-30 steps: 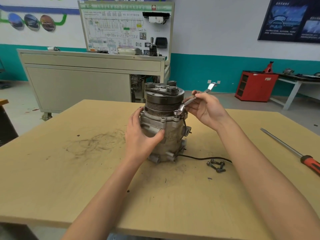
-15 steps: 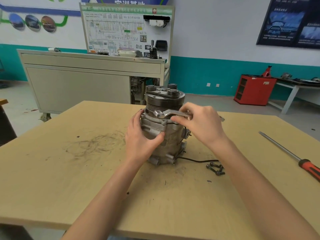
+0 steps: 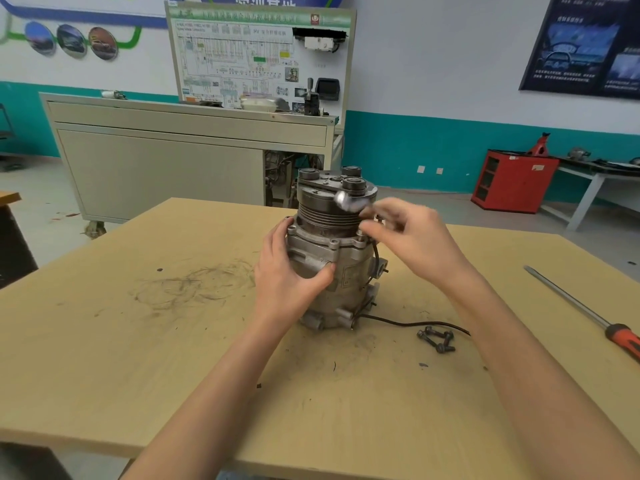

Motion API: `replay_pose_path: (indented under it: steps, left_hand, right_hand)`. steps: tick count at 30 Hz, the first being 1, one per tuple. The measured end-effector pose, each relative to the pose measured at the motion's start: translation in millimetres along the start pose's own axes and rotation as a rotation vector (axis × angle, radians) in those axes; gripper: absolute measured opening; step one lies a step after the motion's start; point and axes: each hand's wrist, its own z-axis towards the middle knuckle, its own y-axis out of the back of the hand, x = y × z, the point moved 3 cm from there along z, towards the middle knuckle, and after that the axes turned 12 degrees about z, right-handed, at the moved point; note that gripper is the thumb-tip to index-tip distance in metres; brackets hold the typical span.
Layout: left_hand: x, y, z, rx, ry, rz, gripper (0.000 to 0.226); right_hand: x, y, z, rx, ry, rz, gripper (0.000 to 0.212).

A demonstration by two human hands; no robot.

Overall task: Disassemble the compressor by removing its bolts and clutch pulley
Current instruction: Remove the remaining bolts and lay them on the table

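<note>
On table (image 3: 173,358), hands (image 3: 287,275) (image 3: 415,244) on compressor (image 3: 349,271), wrench (image 3: 346,201).

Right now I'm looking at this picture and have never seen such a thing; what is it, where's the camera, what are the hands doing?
The camera sits on a person's head, looking down at their bare hands over a wooden table. The metal block standing upright is a compressor, its grooved clutch pulley on top. The left hand steadies its body; the right hand holds a blurred wrench by the pulley. To the right lie loose bolts, a black wire and a red-handled screwdriver.
</note>
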Motion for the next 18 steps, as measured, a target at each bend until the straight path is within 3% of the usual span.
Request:
replay_pose_path:
  steps: [4, 8, 12, 18]
  left_hand:
    - [0.1, 0.2, -0.2, 0.003, 0.006, 0.01, 0.095]
    - [0.0, 0.4, -0.4, 0.007, 0.006, 0.008, 0.095]
    - [-1.5, 1.2, -0.9, -0.005, 0.0, -0.001, 0.094]
    - [-2.8, 0.6, -0.3, -0.003, 0.012, 0.008, 0.092]
  right_hand:
    - [12.7, 27.4, 13.7, -0.072, -0.175, 0.444, 0.038]
    - [33.1, 38.4, 23.5, -0.13, -0.089, 0.529, 0.031]
    - [49.0, 21.2, 18.1, -0.261, 0.111, 0.374, 0.016]
    - [61.6, -50.7, -5.0, -0.262, 0.705, -0.196, 0.011]
